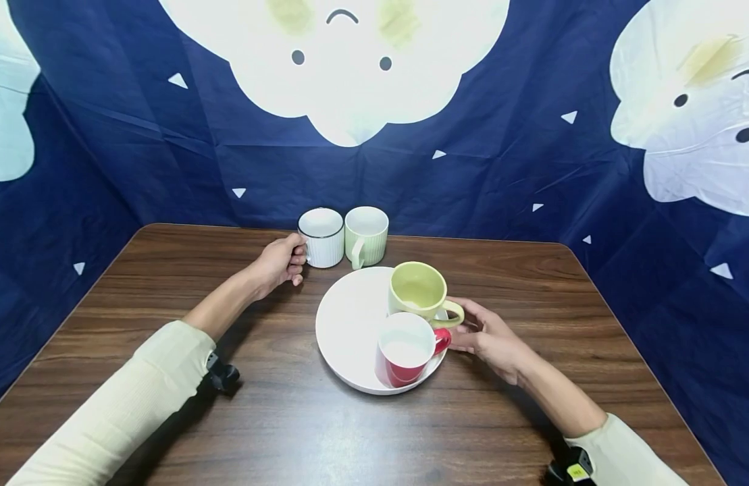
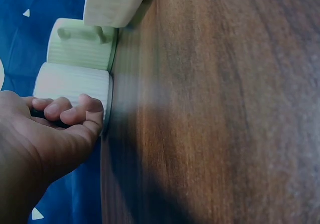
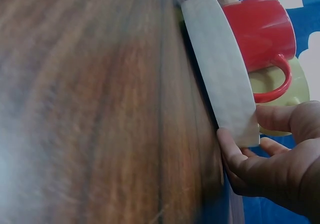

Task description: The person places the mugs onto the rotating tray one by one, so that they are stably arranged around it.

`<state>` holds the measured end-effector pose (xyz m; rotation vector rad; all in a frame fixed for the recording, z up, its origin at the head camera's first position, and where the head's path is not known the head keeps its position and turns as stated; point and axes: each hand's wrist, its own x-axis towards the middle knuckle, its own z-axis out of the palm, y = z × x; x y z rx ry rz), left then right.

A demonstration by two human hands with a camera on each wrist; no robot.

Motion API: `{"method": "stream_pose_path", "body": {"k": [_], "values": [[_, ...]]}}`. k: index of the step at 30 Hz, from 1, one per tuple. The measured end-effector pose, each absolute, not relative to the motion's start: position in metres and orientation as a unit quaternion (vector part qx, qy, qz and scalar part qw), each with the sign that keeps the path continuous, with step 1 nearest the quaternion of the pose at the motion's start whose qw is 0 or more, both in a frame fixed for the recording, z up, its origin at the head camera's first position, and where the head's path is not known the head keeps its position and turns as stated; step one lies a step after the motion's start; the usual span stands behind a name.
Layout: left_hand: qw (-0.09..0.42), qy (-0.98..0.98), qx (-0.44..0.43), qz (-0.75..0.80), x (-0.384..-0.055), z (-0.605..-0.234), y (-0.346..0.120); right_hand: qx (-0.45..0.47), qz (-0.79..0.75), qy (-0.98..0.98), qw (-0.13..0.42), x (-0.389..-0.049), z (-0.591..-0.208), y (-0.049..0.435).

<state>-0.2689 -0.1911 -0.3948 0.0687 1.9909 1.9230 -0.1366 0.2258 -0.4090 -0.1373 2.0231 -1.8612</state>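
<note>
At the back of the table, a white ribbed mug (image 1: 324,250) with a dark rim stands upright. My left hand (image 1: 280,264) grips it on its left side, fingers curled where the handle is, mostly hiding the handle. Touching it on the right is a pale green ribbed mug (image 1: 374,244). A round white tray (image 1: 346,331) carries a yellow-green mug (image 1: 410,307) and a red mug (image 1: 404,374) with a white inside, both upright. My right hand (image 1: 486,337) holds the tray's right edge, with digits at the rim and low on the outer wall (image 3: 225,79), beside both mug handles.
The wooden table (image 1: 277,432) has its back edge just behind the two ribbed mugs. A dark blue cloth (image 1: 167,148) with white clouds hangs behind and along the sides. A black wrist camera (image 1: 222,373) sits by the left sleeve.
</note>
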Motion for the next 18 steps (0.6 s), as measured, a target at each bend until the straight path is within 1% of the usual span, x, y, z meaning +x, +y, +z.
{"method": "stream_pose_path", "body": {"k": [6,18], "values": [[0.189,0.702,0.022,0.686,-0.270,-0.395,-0.192,-0.057,-0.651,0.730,0.200,-0.145,-0.409,0.228],[0.173,0.692,0.018,0.700,-0.270,-0.398,-0.190,-0.083,-0.643,0.736,0.195,-0.157,-0.410,0.229]]}}
